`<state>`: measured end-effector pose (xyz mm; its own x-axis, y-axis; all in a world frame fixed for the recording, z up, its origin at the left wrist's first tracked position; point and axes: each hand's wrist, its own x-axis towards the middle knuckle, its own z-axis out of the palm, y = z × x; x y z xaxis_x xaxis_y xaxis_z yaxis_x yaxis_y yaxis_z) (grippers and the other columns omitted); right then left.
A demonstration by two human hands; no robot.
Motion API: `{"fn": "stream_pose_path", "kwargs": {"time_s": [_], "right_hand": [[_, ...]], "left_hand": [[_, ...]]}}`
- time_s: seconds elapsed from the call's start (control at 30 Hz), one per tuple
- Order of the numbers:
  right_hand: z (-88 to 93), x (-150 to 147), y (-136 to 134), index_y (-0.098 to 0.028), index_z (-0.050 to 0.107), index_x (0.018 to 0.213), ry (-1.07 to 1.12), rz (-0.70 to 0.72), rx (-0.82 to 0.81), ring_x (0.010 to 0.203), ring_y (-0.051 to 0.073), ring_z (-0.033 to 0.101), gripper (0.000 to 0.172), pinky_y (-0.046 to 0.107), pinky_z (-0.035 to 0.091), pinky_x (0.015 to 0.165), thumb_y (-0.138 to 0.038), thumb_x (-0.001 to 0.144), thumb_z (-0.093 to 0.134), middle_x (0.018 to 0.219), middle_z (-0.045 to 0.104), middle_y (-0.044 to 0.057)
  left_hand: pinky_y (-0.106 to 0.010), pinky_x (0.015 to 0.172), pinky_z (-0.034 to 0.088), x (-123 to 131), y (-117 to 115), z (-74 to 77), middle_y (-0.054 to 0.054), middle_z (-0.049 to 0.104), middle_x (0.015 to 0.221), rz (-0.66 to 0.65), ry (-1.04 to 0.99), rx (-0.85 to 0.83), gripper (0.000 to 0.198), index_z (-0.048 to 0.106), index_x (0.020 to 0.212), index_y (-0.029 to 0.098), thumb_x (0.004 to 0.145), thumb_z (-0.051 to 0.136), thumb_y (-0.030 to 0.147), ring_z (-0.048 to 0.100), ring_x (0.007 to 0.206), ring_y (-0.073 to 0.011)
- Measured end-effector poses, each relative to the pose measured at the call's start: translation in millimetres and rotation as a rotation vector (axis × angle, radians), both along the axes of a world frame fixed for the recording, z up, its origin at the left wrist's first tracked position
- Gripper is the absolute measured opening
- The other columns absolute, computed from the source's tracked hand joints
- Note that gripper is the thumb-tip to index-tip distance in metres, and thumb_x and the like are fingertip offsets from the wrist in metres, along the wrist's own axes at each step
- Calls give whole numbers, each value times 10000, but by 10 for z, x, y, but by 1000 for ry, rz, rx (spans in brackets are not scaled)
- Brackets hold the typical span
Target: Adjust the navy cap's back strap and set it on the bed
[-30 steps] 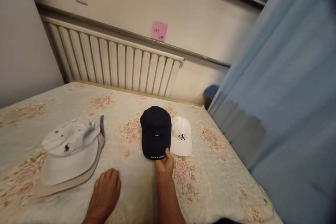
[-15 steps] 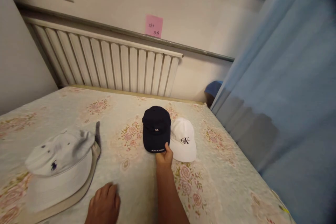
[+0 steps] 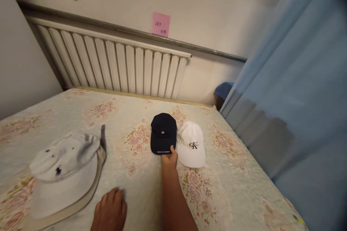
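My right hand [image 3: 169, 158] pinches the brim of a dark navy baseball cap [image 3: 163, 128], thumb on top and fingers underneath. Small white lettering runs along that brim edge. Close against its right side lies a white cap [image 3: 192, 144] with a black "CK" logo. My left hand [image 3: 110, 209] rests at the bottom on the bed, fingers curled in, with nothing seen in it. Left of that hand, a pale grey-white cap [image 3: 63, 173] with a dark horse-rider emblem sits on top of a beige cap [image 3: 81, 204], mostly hidden.
The bed's floral cover [image 3: 141, 195] spreads under everything. A white radiator [image 3: 121, 66] and a wall with a pink note [image 3: 161, 24] stand behind. To the right hangs a blue curtain [image 3: 284, 79], with a blue object [image 3: 223, 89] beside it in the corner.
The navy cap, still in my right hand, has moved slightly away and lower, and looks a little smaller. The whole view has shifted slightly; my left hand has barely moved.
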<state>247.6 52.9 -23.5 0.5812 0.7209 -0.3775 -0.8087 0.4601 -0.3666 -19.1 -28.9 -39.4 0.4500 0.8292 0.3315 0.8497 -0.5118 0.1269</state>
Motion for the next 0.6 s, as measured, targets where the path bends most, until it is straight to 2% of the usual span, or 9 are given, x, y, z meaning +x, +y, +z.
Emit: {"fn": "stream_pose_path", "kwargs": {"time_s": [0.2, 0.33, 0.47, 0.6], "right_hand": [[27, -41, -112, -125, 670, 1011, -6, -18, -52, 1051, 217, 644, 274, 463, 474, 964, -177, 807, 495, 1011, 732, 112], [31, -59, -181, -136, 676, 892, 2, -32, -85, 980, 210, 675, 209, 444, 493, 942, -148, 788, 495, 877, 754, 90], [-2, -53, -233, -155, 658, 792, -11, -27, -127, 918, 214, 693, 147, 446, 501, 920, -118, 747, 523, 741, 750, 61], [-59, -54, -278, -166, 637, 748, -49, -4, -159, 909, 217, 692, 123, 459, 501, 902, -97, 709, 543, 714, 745, 52]], "left_hand": [[-410, 857, 357, 31, -46, 102, -120, 574, 1014, 13, 15, -15, 244, 599, 964, 154, 867, 379, 200, 487, 949, -262], [-408, 851, 348, 50, -62, 152, -124, 579, 1011, 26, 22, -36, 244, 607, 944, 157, 867, 378, 192, 479, 960, -264], [-403, 858, 337, 58, -71, 186, -124, 572, 997, 32, 40, -51, 252, 608, 926, 151, 869, 365, 187, 473, 970, -264], [-394, 854, 331, 67, -83, 233, -112, 561, 978, 31, 59, -64, 260, 601, 928, 148, 873, 349, 182, 475, 948, -253]]}}
